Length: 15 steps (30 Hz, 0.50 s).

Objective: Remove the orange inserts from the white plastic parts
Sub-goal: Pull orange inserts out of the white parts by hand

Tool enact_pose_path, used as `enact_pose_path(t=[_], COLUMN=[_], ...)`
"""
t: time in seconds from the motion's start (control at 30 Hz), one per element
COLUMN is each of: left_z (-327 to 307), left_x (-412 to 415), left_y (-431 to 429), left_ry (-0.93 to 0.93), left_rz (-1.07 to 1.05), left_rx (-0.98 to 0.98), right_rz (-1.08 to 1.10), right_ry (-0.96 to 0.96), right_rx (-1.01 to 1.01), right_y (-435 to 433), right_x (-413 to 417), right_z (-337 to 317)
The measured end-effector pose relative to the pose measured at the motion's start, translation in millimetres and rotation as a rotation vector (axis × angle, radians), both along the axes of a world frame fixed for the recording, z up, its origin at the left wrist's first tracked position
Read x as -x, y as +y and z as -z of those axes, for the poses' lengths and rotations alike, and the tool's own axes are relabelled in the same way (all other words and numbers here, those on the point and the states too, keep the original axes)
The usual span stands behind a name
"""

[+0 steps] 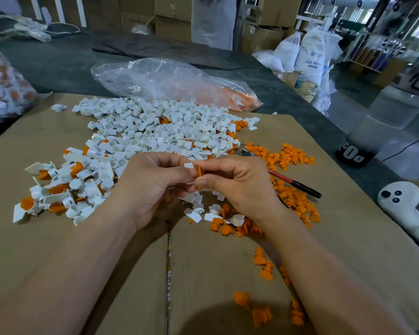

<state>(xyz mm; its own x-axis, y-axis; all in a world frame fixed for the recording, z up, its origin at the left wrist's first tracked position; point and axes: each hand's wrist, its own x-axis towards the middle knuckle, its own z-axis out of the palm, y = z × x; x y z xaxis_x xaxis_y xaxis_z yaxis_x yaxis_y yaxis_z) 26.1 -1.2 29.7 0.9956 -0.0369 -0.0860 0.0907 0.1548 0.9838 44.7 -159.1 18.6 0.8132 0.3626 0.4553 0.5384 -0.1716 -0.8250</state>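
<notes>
Orange insert (199, 172) is pinched in the fingers of my right hand (237, 187), touching the white part (188, 165) gripped in my left hand (153, 187), above the cardboard (82, 250) between the white pile (155, 131) and scattered orange pieces (291, 156).

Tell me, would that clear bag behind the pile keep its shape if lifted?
Probably not: the bag lies crumpled and flat, so it likely flops. It looks thin and mostly empty, so probably light. The orange parts at its right end would likely drag that end down.
</notes>
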Motion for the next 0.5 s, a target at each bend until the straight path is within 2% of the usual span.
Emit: enact_pose_path(t=[0.5], left_z=[-3.7], left_x=[2.7], left_y=[0.5], left_ry=[-0.079], left_rz=[-0.001], left_rx=[0.001], right_rz=[-0.042], right_ry=[0.146], right_rx=[-0.045], right_y=[-0.9], right_x=[-0.3], right_z=[-3.9])
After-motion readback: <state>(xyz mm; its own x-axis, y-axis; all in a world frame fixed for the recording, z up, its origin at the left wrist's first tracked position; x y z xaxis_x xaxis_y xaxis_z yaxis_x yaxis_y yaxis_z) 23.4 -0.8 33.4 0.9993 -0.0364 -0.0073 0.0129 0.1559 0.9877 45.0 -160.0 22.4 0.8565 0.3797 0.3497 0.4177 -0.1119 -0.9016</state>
